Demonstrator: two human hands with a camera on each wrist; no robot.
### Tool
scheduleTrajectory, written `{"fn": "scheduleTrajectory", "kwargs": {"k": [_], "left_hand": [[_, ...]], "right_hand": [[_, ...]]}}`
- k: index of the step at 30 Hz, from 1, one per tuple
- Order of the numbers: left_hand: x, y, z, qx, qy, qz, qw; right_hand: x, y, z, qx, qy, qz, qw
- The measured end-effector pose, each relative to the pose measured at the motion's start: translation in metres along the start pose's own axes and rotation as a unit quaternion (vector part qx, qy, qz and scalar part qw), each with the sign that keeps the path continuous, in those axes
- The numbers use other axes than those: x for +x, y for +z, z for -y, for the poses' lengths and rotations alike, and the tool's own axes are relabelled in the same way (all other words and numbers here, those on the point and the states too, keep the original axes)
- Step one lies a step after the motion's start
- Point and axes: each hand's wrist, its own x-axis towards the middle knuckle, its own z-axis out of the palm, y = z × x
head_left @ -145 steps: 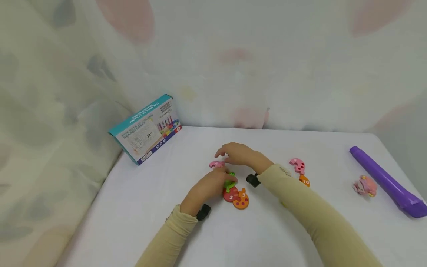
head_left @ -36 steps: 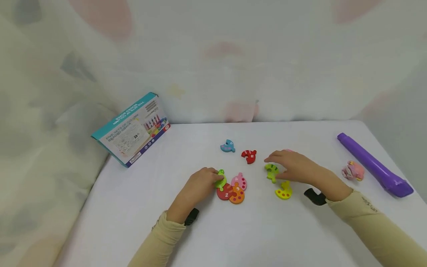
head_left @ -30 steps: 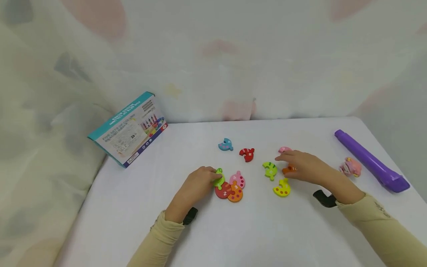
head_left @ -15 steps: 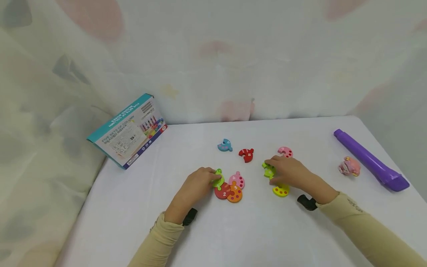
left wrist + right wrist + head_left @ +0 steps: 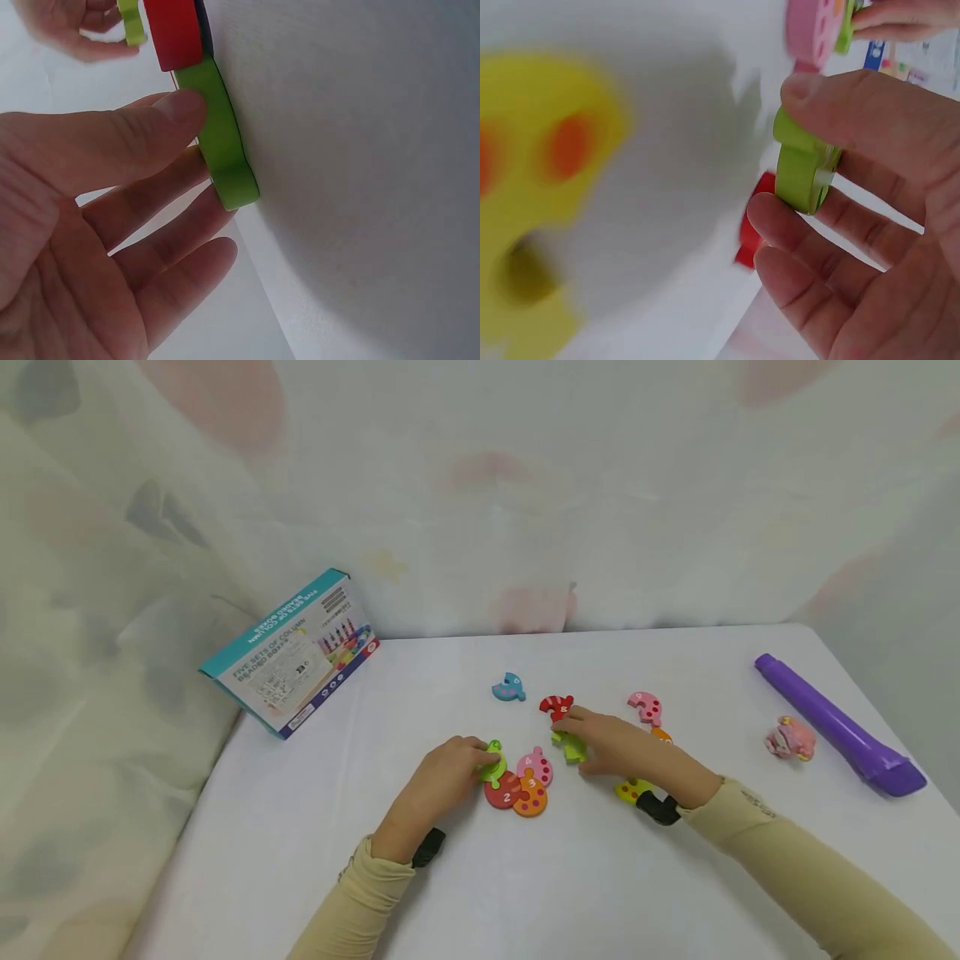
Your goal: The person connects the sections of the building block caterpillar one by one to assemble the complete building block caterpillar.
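My left hand (image 5: 447,778) pinches the green piece (image 5: 492,763) at the left end of a joined group: a red 2 (image 5: 501,792), an orange 3 (image 5: 531,799) and a pink 4 (image 5: 536,766). In the left wrist view its thumb lies on the green edge (image 5: 223,150). My right hand (image 5: 632,750) holds a second green piece (image 5: 572,748) between thumb and fingers, right of the pink 4 and just below the red 8 (image 5: 556,706). The right wrist view shows that green piece (image 5: 799,169) off the table, its number hidden.
A blue piece (image 5: 508,688) lies behind the group. To the right are a pink piece (image 5: 647,706), a partly hidden orange one (image 5: 662,735) and a yellow one (image 5: 632,790). Farther right are a pink figurine (image 5: 792,739) and a purple tube (image 5: 838,724). A box (image 5: 292,652) stands back left.
My right hand has moved left from beside the orange and yellow pieces, taking the second green piece with it. My left hand keeps its place on the group.
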Motion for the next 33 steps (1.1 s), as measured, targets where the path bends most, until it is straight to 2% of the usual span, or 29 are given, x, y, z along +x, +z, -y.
{"fn": "scheduleTrajectory", "kwargs": {"k": [5,10,18,28,33], "left_hand": [[0.0,0.0,0.0,0.003,-0.001,0.005,1.0],[0.001,0.0,0.001,0.007,0.002,0.005,1.0],[0.0,-0.001,0.0,0.008,0.001,0.004,1.0],[0.0,-0.003,-0.001,0.01,0.002,0.005,0.9999],[0.001,-0.003,-0.001,0.01,0.002,0.004,0.9999]], "right_hand": [[0.015,-0.001,0.014,-0.021,-0.057,0.006,0.9981],[0.025,0.001,0.019,-0.044,-0.089,0.014,0.995],[0.031,0.001,0.021,-0.064,-0.102,0.023,0.9924],[0.036,0.007,0.022,-0.106,-0.098,0.03,0.989],[0.036,0.01,0.021,-0.111,-0.092,0.029,0.9891]]}}
